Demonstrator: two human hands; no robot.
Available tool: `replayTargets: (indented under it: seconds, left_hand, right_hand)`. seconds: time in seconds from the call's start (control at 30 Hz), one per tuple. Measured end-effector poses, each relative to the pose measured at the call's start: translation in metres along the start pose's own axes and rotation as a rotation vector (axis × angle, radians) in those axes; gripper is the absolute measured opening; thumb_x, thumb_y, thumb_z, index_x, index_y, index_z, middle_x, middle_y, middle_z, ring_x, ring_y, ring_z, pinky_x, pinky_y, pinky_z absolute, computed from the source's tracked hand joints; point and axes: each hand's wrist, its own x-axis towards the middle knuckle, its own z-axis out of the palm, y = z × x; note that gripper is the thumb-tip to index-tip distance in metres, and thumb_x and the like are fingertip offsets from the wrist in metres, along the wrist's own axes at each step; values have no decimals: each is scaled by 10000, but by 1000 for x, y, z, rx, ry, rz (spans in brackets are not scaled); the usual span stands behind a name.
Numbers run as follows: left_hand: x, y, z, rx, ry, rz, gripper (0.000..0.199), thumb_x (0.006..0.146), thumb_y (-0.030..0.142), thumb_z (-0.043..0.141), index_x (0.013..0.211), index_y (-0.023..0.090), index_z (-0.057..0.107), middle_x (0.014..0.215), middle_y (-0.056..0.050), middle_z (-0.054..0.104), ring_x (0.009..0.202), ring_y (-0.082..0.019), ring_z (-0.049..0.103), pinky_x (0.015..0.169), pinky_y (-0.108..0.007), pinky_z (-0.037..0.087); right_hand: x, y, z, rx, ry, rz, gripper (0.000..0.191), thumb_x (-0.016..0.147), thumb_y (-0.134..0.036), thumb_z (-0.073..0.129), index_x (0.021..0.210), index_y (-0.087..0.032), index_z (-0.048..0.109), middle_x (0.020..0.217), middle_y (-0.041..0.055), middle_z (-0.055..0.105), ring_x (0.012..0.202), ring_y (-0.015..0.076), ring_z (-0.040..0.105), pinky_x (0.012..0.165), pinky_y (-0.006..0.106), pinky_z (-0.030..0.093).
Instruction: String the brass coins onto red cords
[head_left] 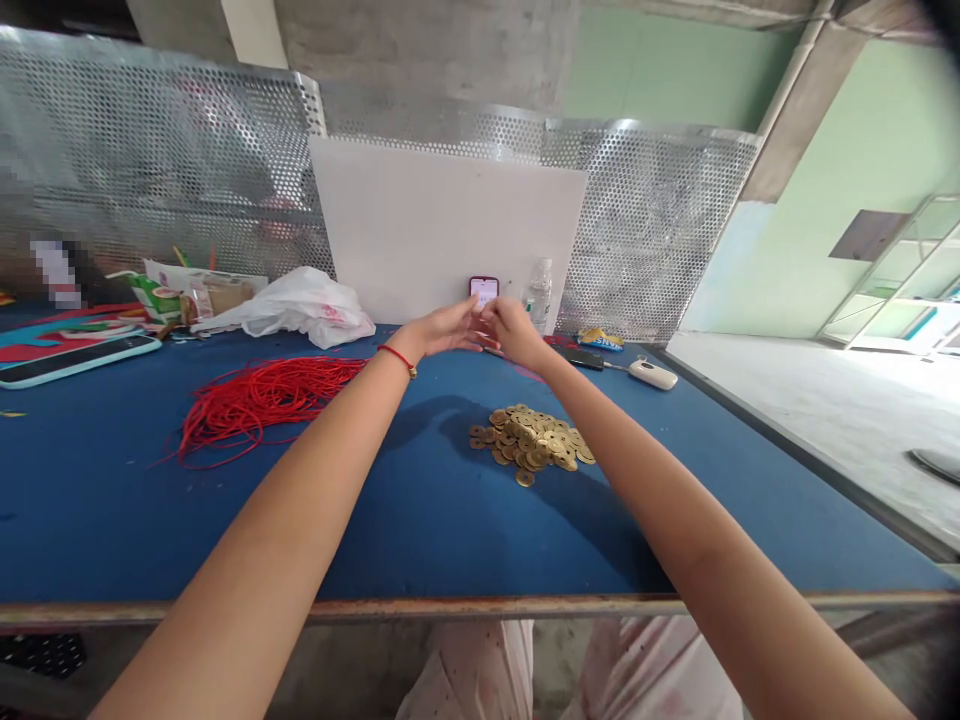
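Where left hand (442, 332) meets right hand (514, 333), a lit phone (484, 290) stands upright

Red cord (262, 400) on blue table (112, 500)

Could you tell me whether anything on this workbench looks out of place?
The red cords lie in a loose tangle on the blue table, and one brass coin sits slightly apart from its heap.

The coins (529, 440) are glossy brass, the table covering (187, 520) matt cloth, the perforated screen (652, 230) shiny metal.
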Motion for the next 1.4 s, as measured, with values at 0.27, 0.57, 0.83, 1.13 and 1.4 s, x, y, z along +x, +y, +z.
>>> replayTargets:
  seconds: [0.27,0.57,0.83,1.13,1.4]
  left_hand:
    - [-12,70,41,-102,33,245,684,902,682,299,1062,122,657,998,-131,678,1110,-266,578,950,-343,439]
    - [-21,80,54,-161,128,198,210,905,337,590,899,130,619,811,-71,640,782,-151,632,799,-323,501]
    - [-21,80,52,-118,305,269,143,886,242,624,792,134,624,626,13,508,524,-49,472,562,-200,412]
    - [-21,71,41,-32,317,161,124,868,220,615,825,140,699,652,-11,545,506,-48,454,532,-200,395]
    - [-13,40,30,22,261,-34,131,819,170,626,725,112,696,617,-28,555,477,-54,443,466,-199,352]
  right_hand:
    - [5,-26,-66,90,381,-103,194,980,-314,367,894,-202,500,883,56,516,920,207,520,864,385,434]
    - [3,-28,-69,122,362,-57,190,974,-345,393,945,-218,530,798,40,530,840,186,548,767,339,439]
    - [-1,-33,-72,67,379,-25,166,970,-277,369,927,-208,514,847,50,594,831,183,555,778,349,418]
    - [-6,-17,-85,-266,374,135,261,992,-287,288,1083,-179,508,894,96,618,883,223,565,793,374,390]
    - [-25,10,-105,-586,149,511,301,937,-180,348,1141,-79,546,1010,204,653,951,292,611,816,423,422]
